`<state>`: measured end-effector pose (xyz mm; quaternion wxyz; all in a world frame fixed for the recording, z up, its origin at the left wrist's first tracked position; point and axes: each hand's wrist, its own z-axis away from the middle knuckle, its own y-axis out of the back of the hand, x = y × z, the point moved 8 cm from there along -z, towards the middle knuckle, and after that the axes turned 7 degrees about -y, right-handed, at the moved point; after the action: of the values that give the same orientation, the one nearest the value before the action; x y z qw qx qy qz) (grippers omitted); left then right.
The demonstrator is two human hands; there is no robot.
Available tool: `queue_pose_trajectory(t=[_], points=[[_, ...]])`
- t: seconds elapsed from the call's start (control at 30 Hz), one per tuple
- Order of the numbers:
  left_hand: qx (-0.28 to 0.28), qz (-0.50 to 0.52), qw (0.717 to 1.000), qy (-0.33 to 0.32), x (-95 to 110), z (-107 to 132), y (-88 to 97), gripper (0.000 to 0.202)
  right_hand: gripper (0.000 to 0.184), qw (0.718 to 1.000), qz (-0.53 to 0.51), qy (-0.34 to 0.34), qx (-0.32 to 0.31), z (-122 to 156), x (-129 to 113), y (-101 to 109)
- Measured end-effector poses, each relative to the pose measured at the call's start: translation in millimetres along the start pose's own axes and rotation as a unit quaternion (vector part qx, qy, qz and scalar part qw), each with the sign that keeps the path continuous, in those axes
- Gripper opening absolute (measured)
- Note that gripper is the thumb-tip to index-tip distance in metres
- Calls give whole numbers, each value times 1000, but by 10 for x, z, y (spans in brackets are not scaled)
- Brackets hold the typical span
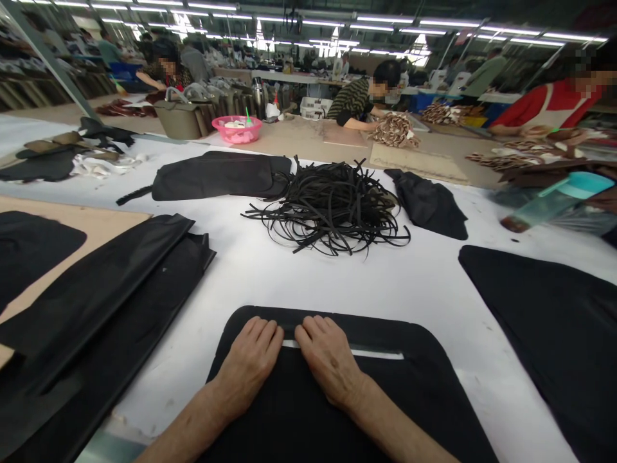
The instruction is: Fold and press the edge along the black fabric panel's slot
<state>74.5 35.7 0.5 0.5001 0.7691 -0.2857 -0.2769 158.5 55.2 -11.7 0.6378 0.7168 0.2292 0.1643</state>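
A black fabric panel [414, 386] with rounded corners lies flat on the white table in front of me. A narrow slit [380, 353] runs across its upper part and shows white through it. My left hand [250, 363] and my right hand [328, 357] rest side by side on the panel, fingers curled down onto the fabric at the left end of the slit. Neither hand lifts anything off the table.
A tangled heap of black strips [332, 209] lies beyond the panel, with black fabric pieces at left [96, 302], back [216, 175] and right [554, 315]. A pink basin [237, 128] and grey bags [180, 119] stand farther back. Other people work at neighbouring tables.
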Motion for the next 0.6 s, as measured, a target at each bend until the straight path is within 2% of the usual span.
queue_pose_trajectory(t=[0.17,0.4,0.47,0.6], points=[[17,-13,1000,-3,0,36,-27,34,13,997,-2,-70,12,207,345,67],[34,32,999,15,-83,41,-51,28,14,984,-80,-154,37,548,844,179],[22,56,997,37,-135,42,-90,26,14,979,-100,-175,28,592,919,194],[-5,147,981,127,-288,45,-169,18,13,966,-149,-211,7,620,1008,197]])
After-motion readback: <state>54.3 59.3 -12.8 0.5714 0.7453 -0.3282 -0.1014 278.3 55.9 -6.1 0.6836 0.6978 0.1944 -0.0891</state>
